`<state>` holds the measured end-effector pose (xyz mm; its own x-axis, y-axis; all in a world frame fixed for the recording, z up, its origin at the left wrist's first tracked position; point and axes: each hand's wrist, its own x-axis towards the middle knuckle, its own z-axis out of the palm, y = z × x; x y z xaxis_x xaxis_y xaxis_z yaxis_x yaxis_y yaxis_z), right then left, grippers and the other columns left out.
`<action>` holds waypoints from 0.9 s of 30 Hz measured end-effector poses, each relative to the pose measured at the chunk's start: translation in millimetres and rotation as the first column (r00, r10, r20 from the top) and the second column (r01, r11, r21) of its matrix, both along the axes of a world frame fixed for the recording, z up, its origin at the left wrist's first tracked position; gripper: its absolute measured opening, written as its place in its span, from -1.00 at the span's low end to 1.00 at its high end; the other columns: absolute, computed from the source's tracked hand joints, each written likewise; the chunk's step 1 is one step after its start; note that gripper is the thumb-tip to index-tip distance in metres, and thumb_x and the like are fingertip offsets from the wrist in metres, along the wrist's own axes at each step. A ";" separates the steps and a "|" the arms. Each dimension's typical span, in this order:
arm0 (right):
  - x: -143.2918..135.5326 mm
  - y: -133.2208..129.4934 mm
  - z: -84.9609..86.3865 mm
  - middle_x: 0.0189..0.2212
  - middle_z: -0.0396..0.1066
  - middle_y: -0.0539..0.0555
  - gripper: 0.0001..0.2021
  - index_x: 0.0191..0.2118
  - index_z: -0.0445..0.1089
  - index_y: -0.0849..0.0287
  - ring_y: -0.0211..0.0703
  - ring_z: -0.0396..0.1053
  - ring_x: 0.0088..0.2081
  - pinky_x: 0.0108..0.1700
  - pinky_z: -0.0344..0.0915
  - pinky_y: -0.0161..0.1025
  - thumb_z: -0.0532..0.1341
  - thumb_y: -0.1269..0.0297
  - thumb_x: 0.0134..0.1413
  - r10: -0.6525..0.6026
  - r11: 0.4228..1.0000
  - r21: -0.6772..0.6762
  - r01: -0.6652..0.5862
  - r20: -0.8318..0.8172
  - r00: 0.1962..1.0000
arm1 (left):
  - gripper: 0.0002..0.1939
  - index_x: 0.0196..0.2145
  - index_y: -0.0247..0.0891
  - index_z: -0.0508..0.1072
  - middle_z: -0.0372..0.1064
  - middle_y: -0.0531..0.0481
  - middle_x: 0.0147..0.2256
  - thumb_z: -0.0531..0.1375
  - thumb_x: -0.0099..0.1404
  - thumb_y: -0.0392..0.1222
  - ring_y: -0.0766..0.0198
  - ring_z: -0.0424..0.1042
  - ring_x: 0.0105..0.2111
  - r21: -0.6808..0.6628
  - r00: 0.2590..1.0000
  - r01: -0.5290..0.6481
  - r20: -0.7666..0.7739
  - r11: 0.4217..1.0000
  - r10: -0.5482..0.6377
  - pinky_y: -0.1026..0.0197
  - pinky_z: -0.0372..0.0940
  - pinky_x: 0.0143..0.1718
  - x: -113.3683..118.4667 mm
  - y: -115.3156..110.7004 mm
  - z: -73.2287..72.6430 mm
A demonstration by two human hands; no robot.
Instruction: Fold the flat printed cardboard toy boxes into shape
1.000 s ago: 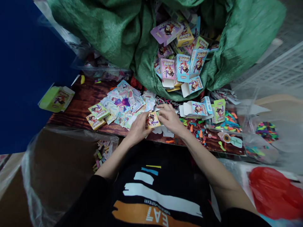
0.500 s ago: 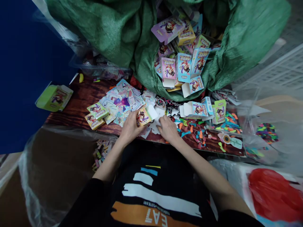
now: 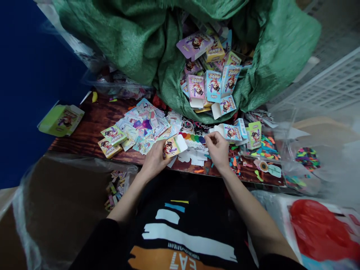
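A small yellow box is in the left hand, above the front part of the bench, its white end flap standing out toward the right; the left fingers and thumb grip its sides. Just beside it, the right hand pinches the end of a strip with rainbow-coloured circles between thumb and forefinger, the other fingers curled in. With box and strip this close, the work in hand seems to be handling the two together; the strip looks thin, so moving it would call for a light pinch and a steady box. Its lettering reads LOVE IS LOVE. White cut-out pieces lie below it, and a heap of printed cards spreads to the left, near a green box resting partly on another yellow box. A blue box lies beyond the right hand. Farther back, a green sack holds many similar boxes, their stylised titles too small to read surely. The dark shirt shows EMPORIO ARMANI in small print and large letters beginning EA
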<state>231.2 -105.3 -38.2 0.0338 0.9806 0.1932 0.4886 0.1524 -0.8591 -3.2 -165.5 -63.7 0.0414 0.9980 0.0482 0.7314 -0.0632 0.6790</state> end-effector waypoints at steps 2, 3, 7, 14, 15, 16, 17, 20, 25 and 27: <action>-1.8 -1.7 2.1 -0.50 0.33 -0.01 -0.85 -0.45 0.27 0.09 -0.18 0.30 -0.44 -0.32 0.23 -0.22 0.13 0.26 0.13 -0.005 0.998 0.057 0.001 0.058 0.998 | -0.44 0.09 -0.22 0.27 0.38 -0.20 0.01 0.32 0.16 -0.16 -0.06 0.38 0.01 -0.010 1.000 -0.005 -0.009 1.000 0.005 -0.02 0.30 -0.01 -0.8 0.6 -0.1; -2.9 -3.4 2.7 -0.48 0.34 0.01 -0.84 -0.46 0.27 0.09 -0.17 0.31 -0.43 -0.30 0.24 -0.21 0.13 0.26 0.14 0.004 0.995 0.095 -0.013 0.098 0.995 | -0.43 0.08 -0.23 0.28 0.38 -0.20 0.00 0.33 0.14 -0.16 -0.07 0.39 0.01 -0.013 1.000 -0.018 -0.008 1.000 0.017 -0.02 0.30 -0.01 -2.4 0.9 0.1; -4.6 -8.8 3.4 -0.50 0.37 0.01 -0.84 -0.45 0.30 0.09 -0.19 0.32 -0.48 -0.37 0.27 -0.22 0.16 0.22 0.13 0.021 0.999 0.049 -0.021 0.003 1.000 | -0.43 0.06 -0.25 0.29 0.39 -0.21 -0.05 0.33 0.11 -0.19 -0.08 0.40 -0.02 0.012 0.997 -0.079 -0.014 0.997 0.079 -0.01 0.31 -0.03 -11.0 0.0 1.5; 7.9 -0.7 -0.9 -0.68 0.29 -0.10 -0.84 -0.45 0.33 0.12 -0.27 0.21 -0.66 -0.58 0.15 -0.31 0.26 0.16 -0.02 -0.067 0.978 -0.209 0.011 -0.267 0.961 | -0.47 0.06 -0.28 0.28 0.40 -0.22 -0.05 0.31 0.16 -0.19 -0.06 0.41 -0.03 0.017 0.996 -0.052 -0.068 0.998 0.053 0.00 0.33 -0.04 -13.3 -4.7 4.1; 10.8 -0.2 -0.7 -0.70 0.28 -0.11 -0.83 -0.44 0.33 0.12 -0.28 0.20 -0.67 -0.59 0.14 -0.32 0.26 0.16 -0.02 -0.070 0.976 -0.218 0.010 -0.267 0.961 | -0.47 0.06 -0.29 0.27 0.40 -0.23 -0.04 0.31 0.17 -0.20 -0.06 0.41 -0.03 0.018 0.995 -0.051 -0.083 0.999 0.052 0.00 0.34 -0.04 -14.0 -5.3 4.1; 13.7 0.1 0.1 -0.71 0.27 -0.12 -0.82 -0.44 0.34 0.12 -0.29 0.19 -0.68 -0.60 0.13 -0.33 0.27 0.15 -0.03 -0.074 0.974 -0.228 0.011 -0.268 0.961 | -0.49 0.06 -0.29 0.27 0.40 -0.23 -0.04 0.29 0.18 -0.21 -0.05 0.41 -0.02 0.022 0.994 -0.047 -0.100 0.999 0.049 -0.01 0.34 -0.03 -15.1 -5.9 4.0; 16.4 0.0 1.7 -0.72 0.26 -0.13 -0.81 -0.43 0.34 0.13 -0.30 0.18 -0.69 -0.60 0.12 -0.33 0.27 0.13 -0.03 -0.077 0.970 -0.241 0.010 -0.270 0.960 | -0.50 0.06 -0.29 0.26 0.39 -0.23 -0.03 0.28 0.19 -0.24 -0.05 0.40 -0.02 0.029 0.992 -0.041 -0.119 0.999 0.044 -0.01 0.34 -0.02 -16.3 -6.5 3.8; 21.3 -0.7 9.5 -0.70 0.25 -0.14 -0.78 -0.42 0.33 0.13 -0.32 0.16 -0.70 -0.61 0.11 -0.34 0.27 0.09 -0.02 -0.043 0.961 -0.275 -0.036 -0.277 0.960 | -0.50 0.09 -0.28 0.24 0.37 -0.23 0.02 0.26 0.21 -0.29 -0.03 0.38 0.03 0.050 0.986 0.007 -0.169 0.999 0.002 -0.02 0.31 0.04 -18.7 -8.2 3.4; 15.9 -2.1 25.2 -0.67 0.24 -0.12 -0.82 -0.45 0.33 0.14 -0.32 0.16 -0.65 -0.54 0.09 -0.33 0.23 0.16 0.04 0.189 0.951 -0.230 -0.206 -0.095 0.977 | -0.46 0.11 -0.26 0.21 0.35 -0.21 0.06 0.29 0.21 -0.29 -0.03 0.34 0.10 0.048 0.982 0.120 -0.152 0.992 -0.111 -0.02 0.30 0.07 -13.2 -8.4 7.7; 9.9 -2.0 29.6 -0.63 0.27 -0.09 -0.84 -0.45 0.34 0.15 -0.30 0.18 -0.60 -0.50 0.09 -0.32 0.21 0.20 0.07 0.255 0.950 -0.185 -0.251 0.001 0.967 | -0.44 0.12 -0.24 0.21 0.34 -0.20 0.07 0.28 0.20 -0.32 -0.01 0.33 0.11 0.051 0.982 0.155 -0.116 0.987 -0.149 -0.01 0.29 0.09 -8.6 -8.2 10.3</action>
